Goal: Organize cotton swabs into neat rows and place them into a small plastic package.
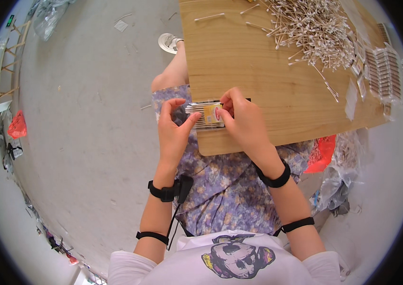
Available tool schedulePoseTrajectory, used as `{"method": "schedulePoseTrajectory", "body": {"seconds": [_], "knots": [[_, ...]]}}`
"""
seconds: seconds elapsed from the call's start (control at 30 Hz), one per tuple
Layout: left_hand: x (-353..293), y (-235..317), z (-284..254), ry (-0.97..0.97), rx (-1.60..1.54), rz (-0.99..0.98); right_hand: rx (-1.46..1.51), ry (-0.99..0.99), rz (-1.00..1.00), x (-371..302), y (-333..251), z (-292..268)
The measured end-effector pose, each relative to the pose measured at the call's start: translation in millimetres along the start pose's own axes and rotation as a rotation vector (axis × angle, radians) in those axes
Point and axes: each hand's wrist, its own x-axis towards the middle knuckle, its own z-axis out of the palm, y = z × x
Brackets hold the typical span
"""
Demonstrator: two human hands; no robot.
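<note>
The left hand (174,135) and right hand (245,121) pinch opposite ends of one pack (211,114) (swabs (202,120) are inside) — at the edge of the table (244,71); farther lies a loose pile (318,35).

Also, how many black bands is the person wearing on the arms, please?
4: a left wrist band, a left band near the elbow, a right wrist band and a right band near the elbow.

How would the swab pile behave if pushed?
Likely to spread rather than move as one: the swab pile is loose and crisscrossed, with strays lying apart. Each swab is probably light, being a thin stick with small tips. Some may roll, since the sticks look slender and the table looks smooth and flat.
</note>
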Motion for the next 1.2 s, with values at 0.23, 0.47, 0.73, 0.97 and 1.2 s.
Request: {"method": "schedulePoseTrajectory", "body": {"seconds": [0.23, 0.47, 0.73, 0.97, 1.2], "knots": [[0, 1, 0, 0.018, -0.038, -0.018, -0.089, 0.059, -0.082, -3, 1, 7], [1, -3, 0, 0.017, -0.044, -0.018, -0.12, 0.092, -0.087, -6, -4, 16], [5, -11, 3, 0.066, -0.162, 0.019, -0.146, 0.175, -0.148, -9, 5, 21], [8, -9, -2, 0.024, -0.147, -0.152, 0.875, 0.325, 0.008, -15, 26, 21], [11, -30, 10, 0.062, -0.063, 0.035, 1.033, 0.295, -0.096, -19, 12, 56]]}}
